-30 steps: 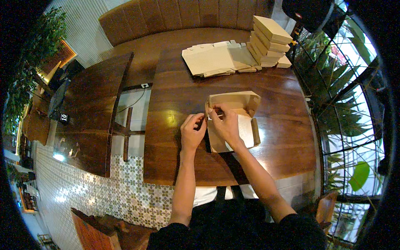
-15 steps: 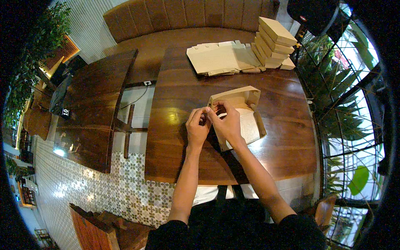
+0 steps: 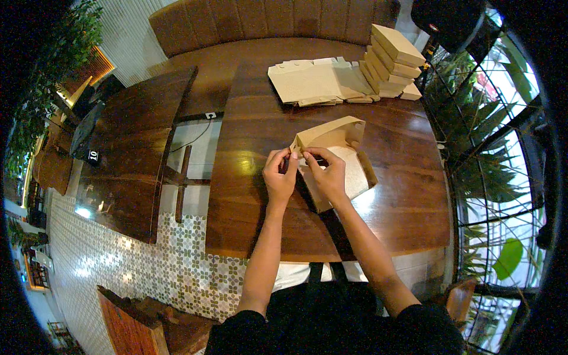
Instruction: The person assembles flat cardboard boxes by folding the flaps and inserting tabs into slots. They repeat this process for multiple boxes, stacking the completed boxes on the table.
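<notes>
A brown cardboard box, partly folded up, rests on the dark wooden table with its inside facing up. Its far and right walls stand upright. At the box's left corner, my left hand pinches the edge of the cardboard between thumb and fingers. Close beside it, my right hand is closed on a flap of the same corner, its fingers bent over the box's left side. The hands partly hide the left wall and the fold they hold.
Flat unfolded cardboard sheets lie at the far side of the wooden table. A stack of folded boxes stands to their right. Behind is a brown padded bench. Another table stands on the left across a gap.
My hands have drawn slightly apart at the box's corner, which now shows between them. The box has shifted a little to the left and tilted.
</notes>
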Demonstrator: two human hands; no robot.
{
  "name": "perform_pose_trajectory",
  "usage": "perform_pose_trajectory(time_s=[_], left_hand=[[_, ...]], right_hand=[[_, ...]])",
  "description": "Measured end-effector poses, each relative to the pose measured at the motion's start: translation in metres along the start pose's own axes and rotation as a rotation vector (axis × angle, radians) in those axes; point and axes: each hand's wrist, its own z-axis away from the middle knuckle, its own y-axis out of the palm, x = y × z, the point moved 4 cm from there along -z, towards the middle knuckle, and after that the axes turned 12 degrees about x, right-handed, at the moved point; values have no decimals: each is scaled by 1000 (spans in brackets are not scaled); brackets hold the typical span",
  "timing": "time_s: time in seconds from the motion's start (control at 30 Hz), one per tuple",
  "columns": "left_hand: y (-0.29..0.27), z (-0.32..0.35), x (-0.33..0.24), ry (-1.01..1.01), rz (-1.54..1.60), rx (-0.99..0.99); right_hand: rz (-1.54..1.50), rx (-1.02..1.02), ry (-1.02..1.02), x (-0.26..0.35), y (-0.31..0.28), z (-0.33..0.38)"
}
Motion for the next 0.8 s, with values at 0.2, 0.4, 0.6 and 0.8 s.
perform_pose_trajectory(time_s=[0.2,0.4,0.6,0.8], left_hand=[[-5,-1,0,21,8,60],[-7,-1,-7,72,-62,5],[-7,0,-11,89,-81,-14],[-6,1,-13,107,-92,-48]], right_hand=[[-14,15,10,1,-2,3],[-10,11,-23,8,-3,2],[20,0,-60,9,-2,2],[81,-2,-106,12,-4,2]])
